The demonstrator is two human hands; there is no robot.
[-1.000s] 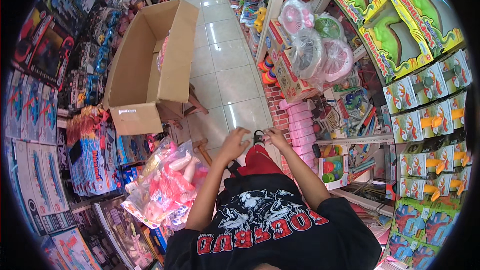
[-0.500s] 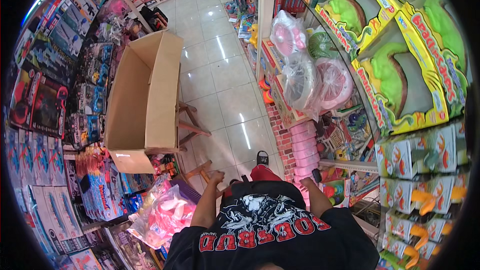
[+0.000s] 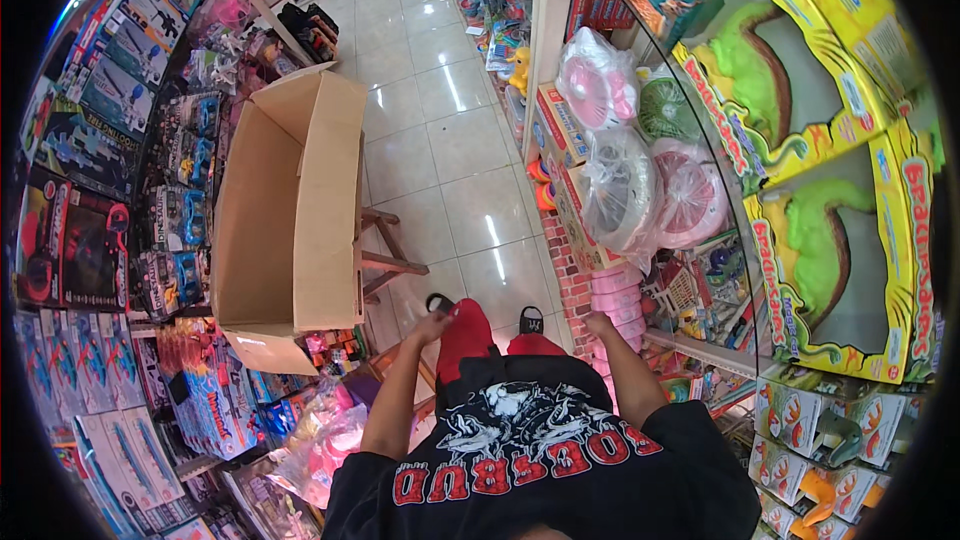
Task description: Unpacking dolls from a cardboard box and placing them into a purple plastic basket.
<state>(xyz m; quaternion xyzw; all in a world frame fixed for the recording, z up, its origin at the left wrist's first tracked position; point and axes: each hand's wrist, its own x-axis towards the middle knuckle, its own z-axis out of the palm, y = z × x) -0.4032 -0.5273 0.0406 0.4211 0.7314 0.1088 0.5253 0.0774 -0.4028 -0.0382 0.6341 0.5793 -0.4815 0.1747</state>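
My left hand [image 3: 432, 326] hangs by the left leg of my red shorts [image 3: 466, 326], its fingers curled in with nothing seen in them. To its upper left, a large open cardboard box [image 3: 328, 200] rests on a wooden stool [image 3: 385, 252]; the part of its inside that shows is bare cardboard. My right hand [image 3: 598, 326] hangs beside a stack of pink items [image 3: 617, 306] at the right shelf. Its fingers are mostly hidden, and I see nothing held. Both hands are apart from the box.
A tiled aisle [image 3: 440, 140] runs ahead between toy shelves. Bagged round pink, green and white goods [image 3: 620, 185] stand on the right, near yellow boxes with green toy dinosaurs [image 3: 820, 240]. Bagged pink toys [image 3: 325, 440] lie low on the left, below boxed toys [image 3: 205, 380].
My left foot, hidden before, now shows ahead of me under the red shorts. My left hand has moved up in the picture, and so has my right, slightly leftward. The box stays on the stool.
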